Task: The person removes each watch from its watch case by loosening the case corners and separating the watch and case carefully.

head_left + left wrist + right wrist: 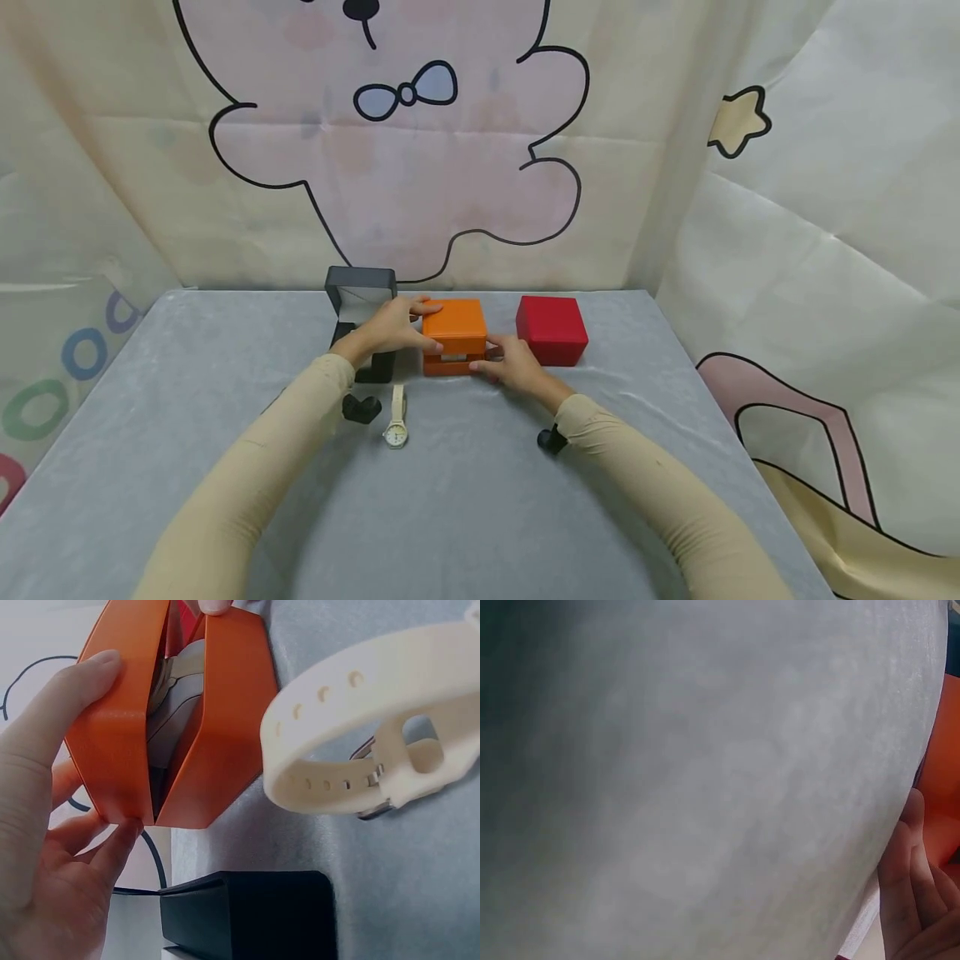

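An orange watch box stands near the table's back edge with its lid partly raised. Through the gap, the left wrist view shows a grey cushion with a beige strap around it. My left hand grips the lid, thumb on the front and fingers behind. At the lower right side, my right hand holds the base between thumb and fingers; the right wrist view catches only some of its fingers. A cream-strapped watch lies on the cloth in front, its strap buckled into a loop.
Left of the orange box, a dark watch box stands with its lid up, partly behind my left hand. A closed red box is on the right. Grey cloth covers the table, and printed curtains hang behind.
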`<action>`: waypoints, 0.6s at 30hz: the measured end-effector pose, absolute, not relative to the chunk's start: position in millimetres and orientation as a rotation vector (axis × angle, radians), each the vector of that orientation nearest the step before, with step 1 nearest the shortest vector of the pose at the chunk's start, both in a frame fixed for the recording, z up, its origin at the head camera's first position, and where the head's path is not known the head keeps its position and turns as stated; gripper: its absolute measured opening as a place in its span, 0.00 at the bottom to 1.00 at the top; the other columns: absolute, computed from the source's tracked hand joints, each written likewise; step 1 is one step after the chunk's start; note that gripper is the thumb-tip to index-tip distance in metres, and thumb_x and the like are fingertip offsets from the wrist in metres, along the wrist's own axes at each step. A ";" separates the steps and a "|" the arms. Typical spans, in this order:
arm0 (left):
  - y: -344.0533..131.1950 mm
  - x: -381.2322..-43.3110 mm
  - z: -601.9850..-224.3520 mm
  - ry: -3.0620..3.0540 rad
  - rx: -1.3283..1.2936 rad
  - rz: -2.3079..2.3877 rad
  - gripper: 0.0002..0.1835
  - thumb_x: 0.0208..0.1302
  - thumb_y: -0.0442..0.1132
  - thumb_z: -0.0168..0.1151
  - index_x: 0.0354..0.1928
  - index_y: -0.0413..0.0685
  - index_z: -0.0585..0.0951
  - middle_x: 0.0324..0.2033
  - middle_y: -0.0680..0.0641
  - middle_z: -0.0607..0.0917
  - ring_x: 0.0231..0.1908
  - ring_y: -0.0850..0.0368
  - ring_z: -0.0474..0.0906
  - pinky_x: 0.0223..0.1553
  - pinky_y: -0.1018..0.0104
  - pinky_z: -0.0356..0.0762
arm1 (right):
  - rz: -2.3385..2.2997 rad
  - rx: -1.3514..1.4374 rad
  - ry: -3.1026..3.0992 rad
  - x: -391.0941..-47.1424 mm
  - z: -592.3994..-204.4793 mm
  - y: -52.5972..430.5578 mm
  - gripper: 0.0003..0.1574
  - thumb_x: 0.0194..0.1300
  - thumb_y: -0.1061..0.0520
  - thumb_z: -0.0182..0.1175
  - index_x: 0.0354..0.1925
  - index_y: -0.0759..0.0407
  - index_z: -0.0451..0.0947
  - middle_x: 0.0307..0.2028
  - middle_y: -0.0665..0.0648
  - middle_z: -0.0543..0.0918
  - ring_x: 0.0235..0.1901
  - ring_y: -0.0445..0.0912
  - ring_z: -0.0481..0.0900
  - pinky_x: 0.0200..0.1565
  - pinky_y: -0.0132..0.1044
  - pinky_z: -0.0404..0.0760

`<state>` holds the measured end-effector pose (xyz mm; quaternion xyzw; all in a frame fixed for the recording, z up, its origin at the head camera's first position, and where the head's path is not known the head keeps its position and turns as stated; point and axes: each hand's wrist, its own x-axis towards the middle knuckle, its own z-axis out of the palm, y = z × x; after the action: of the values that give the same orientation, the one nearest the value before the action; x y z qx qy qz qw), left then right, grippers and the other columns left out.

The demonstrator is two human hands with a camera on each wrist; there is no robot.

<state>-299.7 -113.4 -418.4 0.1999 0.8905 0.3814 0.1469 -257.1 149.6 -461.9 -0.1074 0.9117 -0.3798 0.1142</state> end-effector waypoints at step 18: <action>-114.5 -302.5 -418.8 2.476 0.536 1.259 0.44 0.55 0.52 0.76 0.74 0.58 0.70 0.80 0.46 0.56 0.70 0.40 0.69 0.69 0.46 0.70 | -1.093 -0.379 2.707 -257.1 -461.4 150.8 0.38 0.63 0.48 0.71 0.69 0.54 0.74 0.52 0.58 0.87 0.29 0.44 0.83 0.39 0.35 0.85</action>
<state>-302.5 -114.5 -418.8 0.1871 0.8646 0.4395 0.1558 -257.1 150.8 -461.4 -0.1281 0.9151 -0.3694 0.0989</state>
